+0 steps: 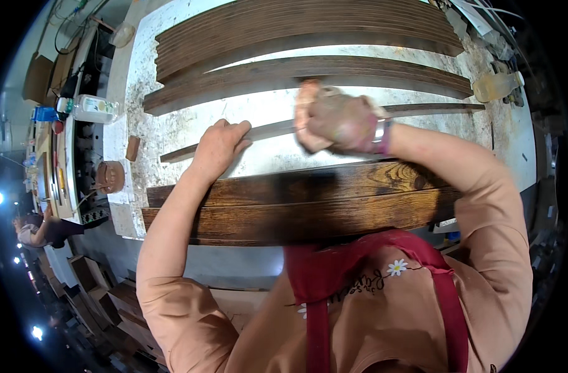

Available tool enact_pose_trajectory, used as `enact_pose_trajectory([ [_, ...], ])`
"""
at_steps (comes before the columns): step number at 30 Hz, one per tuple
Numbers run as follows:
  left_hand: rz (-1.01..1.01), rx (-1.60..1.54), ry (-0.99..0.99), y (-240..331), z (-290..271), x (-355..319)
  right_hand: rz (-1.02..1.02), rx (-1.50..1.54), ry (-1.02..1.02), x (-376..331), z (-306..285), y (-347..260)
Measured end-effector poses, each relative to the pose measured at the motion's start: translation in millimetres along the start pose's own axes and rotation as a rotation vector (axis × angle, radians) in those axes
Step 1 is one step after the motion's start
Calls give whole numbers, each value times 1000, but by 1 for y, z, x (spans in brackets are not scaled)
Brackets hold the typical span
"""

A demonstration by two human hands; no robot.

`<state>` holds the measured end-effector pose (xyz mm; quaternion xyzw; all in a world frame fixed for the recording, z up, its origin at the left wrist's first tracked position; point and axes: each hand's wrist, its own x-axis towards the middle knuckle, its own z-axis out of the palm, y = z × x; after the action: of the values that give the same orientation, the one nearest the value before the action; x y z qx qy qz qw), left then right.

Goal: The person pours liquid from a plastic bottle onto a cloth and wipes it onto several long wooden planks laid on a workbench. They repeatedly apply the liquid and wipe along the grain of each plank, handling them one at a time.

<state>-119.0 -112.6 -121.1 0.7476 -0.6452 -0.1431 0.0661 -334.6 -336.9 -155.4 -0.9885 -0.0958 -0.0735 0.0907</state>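
A narrow dark wooden strip lies across the white, stained worktable. My left hand grips the strip left of its middle, fingers curled over it. Farther right, my right hand appears to wear a stained glove and is blurred by motion. It is closed around an orange-brown rag or sponge, pressed against the same strip. Two wide dark-stained boards with strong grain lie side by side at the near edge, beneath my left forearm. Beyond the strip rests a separate dark board.
A stack of several dark strips fills the far side. At left are a clear bottle, a brown tub and a small wood block. A bottle of yellowish liquid lies at right. Another person is far left.
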Motion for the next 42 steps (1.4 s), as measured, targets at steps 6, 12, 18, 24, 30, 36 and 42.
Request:
enact_pose_trajectory([
  [6, 12, -64, -38, -9, -2, -7, -57, 174, -17, 58, -20, -40],
  [12, 89, -124, -40, -13, 5, -2, 180, 42, 38, 24, -45, -37],
  [18, 153, -219, 7, -20, 9, -2, 93, 136, 93, 89, -26, -73],
  [24, 172, -222, -63, -16, 4, 4, 282, -47, 17, 8, -66, -39],
  [30, 228, -199, 34, -28, 26, 10, 397, 31, -89, 101, -19, -82],
  [36, 202, -119, -55, -13, 6, 7, 876, 306, -274, 57, -96, -80],
  [42, 225, -154, -28, -7, 7, 16, 622, 147, -38, 47, -31, -51],
])
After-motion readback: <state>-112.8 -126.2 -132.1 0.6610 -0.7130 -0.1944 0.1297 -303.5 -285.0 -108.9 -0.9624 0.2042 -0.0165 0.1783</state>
